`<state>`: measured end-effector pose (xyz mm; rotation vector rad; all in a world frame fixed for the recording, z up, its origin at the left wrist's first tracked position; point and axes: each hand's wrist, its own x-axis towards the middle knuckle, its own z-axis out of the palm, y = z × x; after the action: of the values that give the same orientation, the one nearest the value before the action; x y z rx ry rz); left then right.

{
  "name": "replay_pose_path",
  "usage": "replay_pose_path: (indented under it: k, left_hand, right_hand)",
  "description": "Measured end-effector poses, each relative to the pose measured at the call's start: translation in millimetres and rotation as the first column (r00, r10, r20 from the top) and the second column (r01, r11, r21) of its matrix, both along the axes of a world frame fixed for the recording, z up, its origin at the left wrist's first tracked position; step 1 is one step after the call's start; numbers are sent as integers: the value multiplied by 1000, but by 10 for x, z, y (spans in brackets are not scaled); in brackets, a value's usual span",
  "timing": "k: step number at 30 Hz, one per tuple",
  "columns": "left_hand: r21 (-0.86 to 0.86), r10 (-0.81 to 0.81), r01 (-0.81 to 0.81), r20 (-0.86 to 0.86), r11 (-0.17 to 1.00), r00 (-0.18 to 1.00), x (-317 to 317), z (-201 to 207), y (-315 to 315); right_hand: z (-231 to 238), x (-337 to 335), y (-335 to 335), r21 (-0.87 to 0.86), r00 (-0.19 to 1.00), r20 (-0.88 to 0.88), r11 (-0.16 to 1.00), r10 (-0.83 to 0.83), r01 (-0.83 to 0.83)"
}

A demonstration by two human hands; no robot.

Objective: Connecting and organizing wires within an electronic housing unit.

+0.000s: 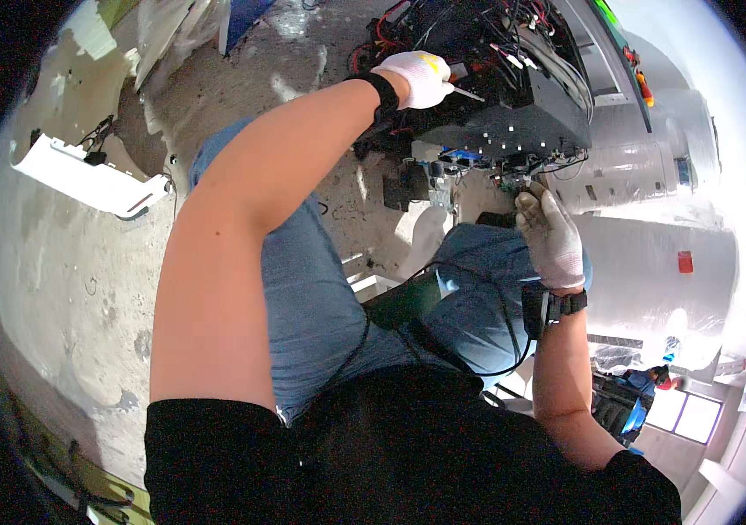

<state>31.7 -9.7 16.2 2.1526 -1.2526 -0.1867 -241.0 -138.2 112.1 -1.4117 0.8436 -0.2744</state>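
My left hand (417, 79), in a white glove with a yellow patch, is closed around a thin tool with a pale straight shaft (469, 94). The handle is hidden in the fist, so its exact kind is unclear. The shaft points right, over the black equipment housing (522, 118) with its exposed wiring. Below the housing's near edge, my right hand (551, 234), also in a white glove, reaches up with fingers bent together. Its fingertips are at a row of small connectors and thin wires (522, 171). Whatever they pinch is too small to make out.
Bundled cables (535, 52) crowd the housing's top. A white curved panel (89, 179) lies on the concrete floor (58, 289) to the left. A black cable (513, 350) loops across my jeans. Film-wrapped pale units (644, 166) stand right; a dark bag (622, 402) sits behind my right arm.
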Motion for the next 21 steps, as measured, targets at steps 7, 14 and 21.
replay_pose_path:
  k: [7,14,21]
  left_hand:
    - [3,32,-32,-17,999,999,-19,-8,-5]
    - [26,-2,2,-4,1000,1000,22,-16,-29]
    - [-78,12,-12,-6,997,1000,36,-91,-43]
  right_hand:
    - [-51,-37,-54,-1,999,-13,999,40,-40]
    - [-177,81,-100,-101,993,-44,988,110,-114]
    - [-268,170,-154,-177,982,-85,967,169,-181]
